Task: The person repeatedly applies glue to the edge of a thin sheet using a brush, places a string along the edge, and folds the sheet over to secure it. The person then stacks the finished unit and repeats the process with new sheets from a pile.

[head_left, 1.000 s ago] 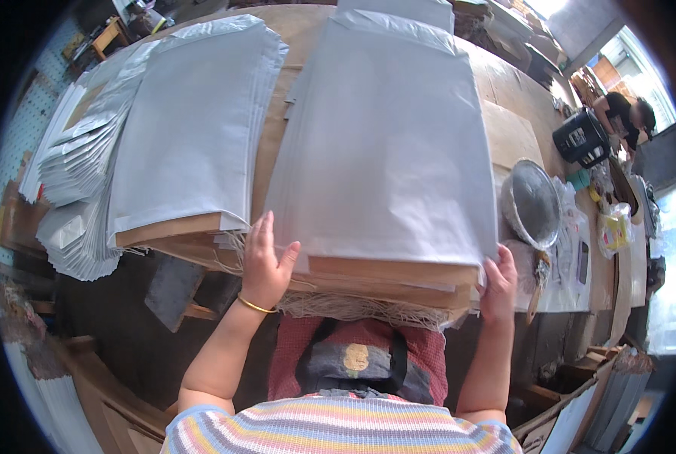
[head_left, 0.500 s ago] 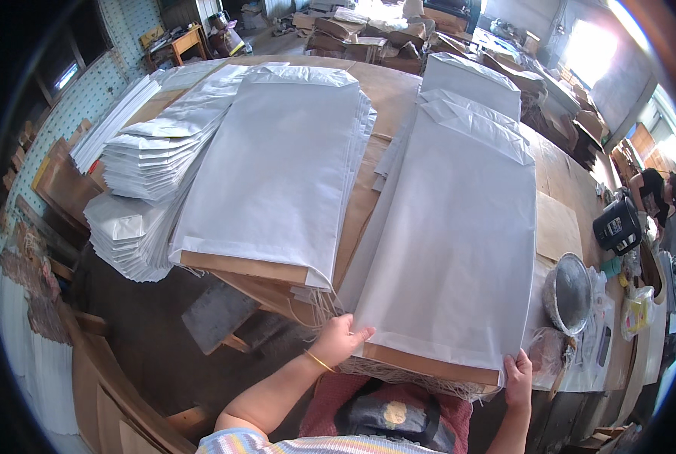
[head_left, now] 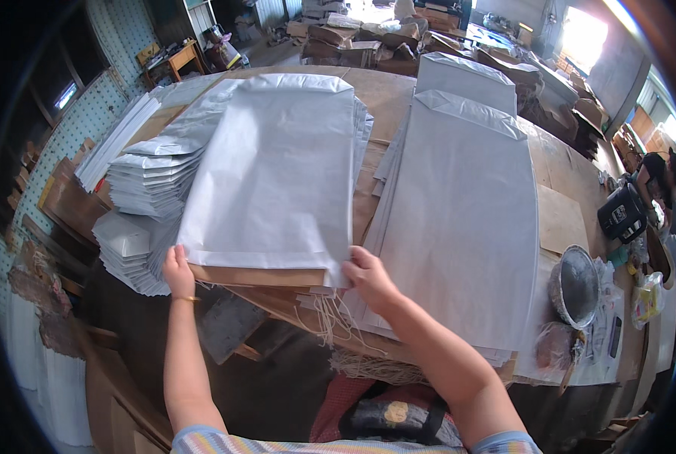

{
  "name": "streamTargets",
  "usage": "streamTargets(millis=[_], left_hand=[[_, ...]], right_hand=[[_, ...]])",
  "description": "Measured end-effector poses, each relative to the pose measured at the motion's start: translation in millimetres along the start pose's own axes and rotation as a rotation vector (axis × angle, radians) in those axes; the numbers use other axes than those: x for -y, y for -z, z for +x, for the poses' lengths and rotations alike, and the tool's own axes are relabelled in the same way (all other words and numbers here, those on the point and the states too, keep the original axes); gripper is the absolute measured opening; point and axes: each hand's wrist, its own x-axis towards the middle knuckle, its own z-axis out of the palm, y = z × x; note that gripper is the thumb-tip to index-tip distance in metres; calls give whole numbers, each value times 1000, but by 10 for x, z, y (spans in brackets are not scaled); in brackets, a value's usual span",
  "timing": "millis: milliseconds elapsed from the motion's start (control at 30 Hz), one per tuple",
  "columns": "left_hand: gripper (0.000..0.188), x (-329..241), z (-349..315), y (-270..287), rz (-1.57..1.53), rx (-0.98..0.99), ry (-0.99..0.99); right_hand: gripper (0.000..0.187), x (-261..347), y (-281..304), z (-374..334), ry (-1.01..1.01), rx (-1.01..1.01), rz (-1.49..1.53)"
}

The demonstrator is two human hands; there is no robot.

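Observation:
A large white paper bag (head_left: 277, 174) lies on top of the left stack, its near end edged by a brown strip (head_left: 258, 275). My left hand (head_left: 179, 272) is closed on the bag's near left corner. At the near right corner my right hand (head_left: 370, 280) pinches the same bag. White strings (head_left: 330, 321) hang below that corner. To the right lies another stack of white bags (head_left: 459, 219), the top one flat with a folded far end. My right forearm crosses over that stack's near left part.
Fanned white bags (head_left: 152, 181) lie left of the stacks. On the right stand a grey bowl (head_left: 575, 287), a brush (head_left: 573, 363) and a black bucket (head_left: 622, 213), with a person (head_left: 660, 181) beyond. A stool (head_left: 232, 325) stands below the table's near edge.
Both hands have moved left, from the right stack's top bag to the near corners of the left stack's bag. The right stack's brown edge strip no longer shows.

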Motion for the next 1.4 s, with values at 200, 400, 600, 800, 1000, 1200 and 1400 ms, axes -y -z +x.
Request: streamTargets(millis=[200,400,600,800,1000,1200,1400], left_hand=[[41,572,288,-83,569,14,120],[13,-1367,-1027,89,-109,243,-204],[10,-2464,-2570,-142,-454,1171,-847],[11,-2564,-3077,-564,-239,1201,-963],[12,-2277,-3230,-699,-70,1205,-993],[16,-2307,-2973,-276,-133,1220,-777],[14,-2673,-2585,29,-27,828,-691]], right_hand=[[60,151,33,-1024,-311,571,229],[30,542,1876,-2760,120,-398,-1288],[55,594,2987,-4142,-210,-626,-1939],[41,352,3130,-4154,88,-579,-1886],[22,625,2634,-4113,266,-1123,-853],[21,465,1978,-3501,531,-778,-461],[6,284,1098,-2090,354,-556,-358]])
